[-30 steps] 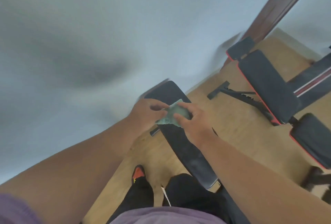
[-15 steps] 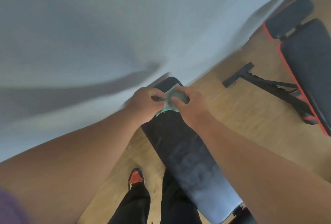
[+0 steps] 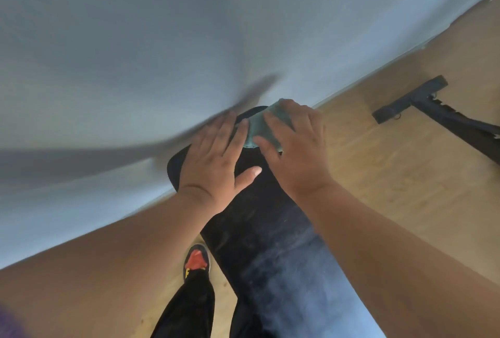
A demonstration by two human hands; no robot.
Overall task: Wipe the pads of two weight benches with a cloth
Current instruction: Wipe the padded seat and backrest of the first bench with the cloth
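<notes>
- Head view: a black bench pad [image 3: 270,235] runs from the lower middle of the frame up to its rounded far end, close to a pale wall [image 3: 189,26].
- A green cloth [image 3: 261,128] lies on the far end of the pad, between and partly under both hands.
- Left hand [image 3: 216,159]: fingers straight and spread, palm down on the far left part of the pad; one fingertip touches the near left edge of the cloth. Thumb stretched out toward the right, lying on the pad.
- Right hand [image 3: 295,148]: fingers straight, laid flat over the cloth and pressing it onto the pad. No pinch visible; the far edge of the cloth stands up a little beyond the fingers.
- The near part of the pad shows a dull grey sheen and faint streaks.
- Wooden floor [image 3: 392,189] on both sides of the pad.
- A black metal bench foot [image 3: 411,99] with its bar rests on the floor at right, well apart from the pad.
- A shoe [image 3: 197,260] with a red top stands on the floor just left of the pad, below a black trouser leg [image 3: 189,308].
</notes>
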